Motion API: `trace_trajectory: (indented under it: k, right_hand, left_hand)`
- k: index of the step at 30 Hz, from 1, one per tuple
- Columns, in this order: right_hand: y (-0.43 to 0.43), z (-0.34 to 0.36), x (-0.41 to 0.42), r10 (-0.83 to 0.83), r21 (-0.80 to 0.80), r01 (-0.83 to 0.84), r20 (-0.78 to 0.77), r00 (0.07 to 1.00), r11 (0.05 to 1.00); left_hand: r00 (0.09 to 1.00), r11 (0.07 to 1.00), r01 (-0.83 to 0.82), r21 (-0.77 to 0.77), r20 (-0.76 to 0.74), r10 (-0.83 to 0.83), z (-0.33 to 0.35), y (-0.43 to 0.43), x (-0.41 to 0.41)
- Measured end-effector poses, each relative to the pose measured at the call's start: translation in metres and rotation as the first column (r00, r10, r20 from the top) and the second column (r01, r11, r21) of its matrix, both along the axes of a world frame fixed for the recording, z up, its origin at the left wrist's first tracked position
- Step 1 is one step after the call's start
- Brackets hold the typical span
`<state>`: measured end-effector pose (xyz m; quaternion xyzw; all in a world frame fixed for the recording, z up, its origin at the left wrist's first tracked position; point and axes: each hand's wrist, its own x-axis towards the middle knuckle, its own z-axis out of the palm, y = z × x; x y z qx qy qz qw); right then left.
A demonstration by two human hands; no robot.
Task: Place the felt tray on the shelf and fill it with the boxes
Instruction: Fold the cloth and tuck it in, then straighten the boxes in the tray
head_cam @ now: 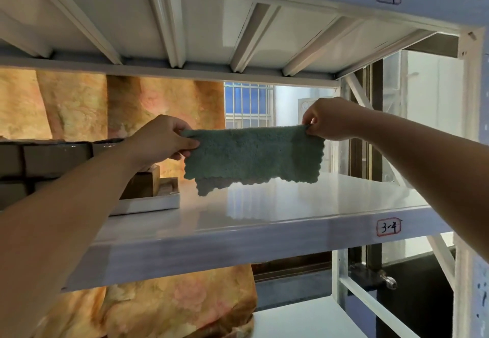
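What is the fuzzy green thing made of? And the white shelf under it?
The green cloth looks like soft, fluffy fabric, maybe fleece or felt: fuzzy nap, wavy edges, and it droops. The shelf looks like painted metal, glossy white: it mirrors the cloth and the light.

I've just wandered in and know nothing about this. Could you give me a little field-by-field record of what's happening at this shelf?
held item: green fleecy cloth with a scalloped edge, hanging over the shelf
left hand: pinches the cloth's top left corner
right hand: pinches the cloth's top right corner
shelf: white metal, marked with a 3-4 label
left of cloth: white tray on the shelf, holding brown boxes
behind: orange flowered curtain and barred window
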<state>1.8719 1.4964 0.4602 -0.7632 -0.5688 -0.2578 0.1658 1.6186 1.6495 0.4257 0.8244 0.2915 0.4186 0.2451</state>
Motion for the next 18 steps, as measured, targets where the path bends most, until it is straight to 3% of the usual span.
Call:
trace_trajectory:
  k: [2,5,7,9,11,13,15,18]
  right_hand:
    - [0.001,0.004,0.002,0.088,0.048,-0.079,-0.207,0.974,0.996]
    - [-0.004,0.002,0.006,0.304,0.182,-0.245,-0.638,0.708,0.952]
    - [-0.005,-0.003,0.013,0.367,0.252,-0.27,-0.713,0.597,0.929]
    - [-0.004,-0.01,0.023,0.369,0.245,-0.286,-0.739,0.564,0.927]
    - [0.0,-0.023,0.032,0.278,0.138,-0.263,-0.725,0.63,0.955]
    - [0.008,-0.041,0.042,0.168,0.056,-0.181,-0.706,0.688,0.982]
    - [0.019,-0.062,0.049,0.098,0.009,-0.125,-0.685,0.722,0.992]
    - [0.037,-0.088,0.054,-0.005,-0.128,-0.059,-0.452,0.892,0.99]
  left_hand:
    - [0.998,0.992,-0.061,0.111,0.014,0.06,-0.001,0.002,-0.001]
    - [0.97,0.99,0.127,-0.06,0.218,-0.111,-0.004,0.002,-0.002]
    - [0.94,0.965,0.21,-0.16,0.303,-0.155,-0.006,-0.002,-0.001]
    - [0.938,0.944,0.241,-0.226,0.306,-0.166,-0.008,-0.005,0.001]
    - [0.973,0.956,0.18,-0.23,0.187,-0.138,-0.011,-0.004,0.006]
    - [0.999,0.998,0.013,-0.062,-0.049,-0.016,-0.018,-0.003,0.014]
    - [0.966,0.985,-0.081,0.15,-0.233,0.115,-0.03,-0.001,0.026]
    - [0.897,0.934,-0.056,0.353,-0.393,0.202,-0.045,0.001,0.038]
